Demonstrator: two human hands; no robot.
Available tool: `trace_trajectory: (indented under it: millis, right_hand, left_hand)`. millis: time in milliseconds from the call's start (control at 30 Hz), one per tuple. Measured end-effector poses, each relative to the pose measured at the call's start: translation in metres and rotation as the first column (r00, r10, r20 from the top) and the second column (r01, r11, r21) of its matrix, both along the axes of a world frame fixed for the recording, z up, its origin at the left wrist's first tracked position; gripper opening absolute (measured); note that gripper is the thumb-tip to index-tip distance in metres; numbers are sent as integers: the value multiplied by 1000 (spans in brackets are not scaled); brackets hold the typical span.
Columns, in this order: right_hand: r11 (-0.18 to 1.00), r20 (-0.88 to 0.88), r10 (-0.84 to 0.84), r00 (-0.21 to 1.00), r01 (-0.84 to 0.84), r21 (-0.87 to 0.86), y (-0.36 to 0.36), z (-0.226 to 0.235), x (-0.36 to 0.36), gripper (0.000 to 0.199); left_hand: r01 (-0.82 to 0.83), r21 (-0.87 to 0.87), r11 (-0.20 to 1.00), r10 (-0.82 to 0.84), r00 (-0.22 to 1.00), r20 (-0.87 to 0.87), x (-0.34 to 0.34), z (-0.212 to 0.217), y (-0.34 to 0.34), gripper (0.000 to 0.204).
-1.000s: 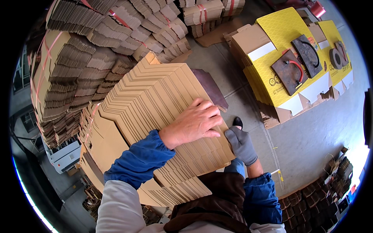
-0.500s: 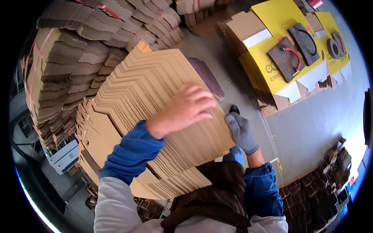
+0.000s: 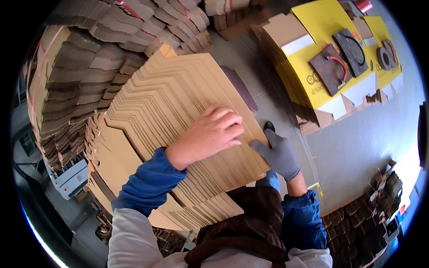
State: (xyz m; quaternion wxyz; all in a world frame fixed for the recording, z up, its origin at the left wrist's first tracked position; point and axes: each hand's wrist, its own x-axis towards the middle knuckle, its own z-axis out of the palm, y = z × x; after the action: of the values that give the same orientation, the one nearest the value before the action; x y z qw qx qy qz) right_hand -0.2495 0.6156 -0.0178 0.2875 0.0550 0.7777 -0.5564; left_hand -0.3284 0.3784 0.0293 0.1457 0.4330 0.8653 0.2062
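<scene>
The person is squaring up a fanned stack of flat cardboard blanks [image 3: 178,116] held against the body above the floor. The bare left hand [image 3: 210,134] lies flat on top, fingers spread, gripping nothing; the gloved right hand [image 3: 279,154] pinches the stack's near right edge. Judging by this, the next move calls for a firm two-handed hold so the sheets don't slide apart

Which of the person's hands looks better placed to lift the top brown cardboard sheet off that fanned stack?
Probably the right: the grey-gloved right hand grips the fanned brown cardboard stack's near edge, while the bare left hand lies flat on top.
</scene>
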Motion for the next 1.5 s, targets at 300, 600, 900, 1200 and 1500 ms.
trace_trajectory:
  millis: [300, 600, 900, 1200, 1500]
  right_hand:
    - [988, 5, -87, 996, 87, -125, -2, -13, 7, 32]
    - [989, -18, -100, 995, 97, -112, -1, -17, 10, 34]
    - [986, -25, -95, 995, 91, -139, 0, -15, 10, 33]
    - [988, -123, -88, 988, 103, 115, 4, -2, 5, 49]
    - [955, -359, 35, 933, 74, 287, -26, 9, -2, 90]
  left_hand:
    - [44, -17, 999, -44, 999, 22, -10, -8, 5, 28]
    - [47, -7, 999, -46, 999, 27, -11, -9, 7, 28]
    - [56, -2, 998, -56, 998, 30, -10, -10, 3, 27]
    - [-141, 42, 989, 138, 987, 80, -19, 9, -32, 18]
    - [-55, 18, 998, 54, 996, 68, -4, 7, -30, 26]
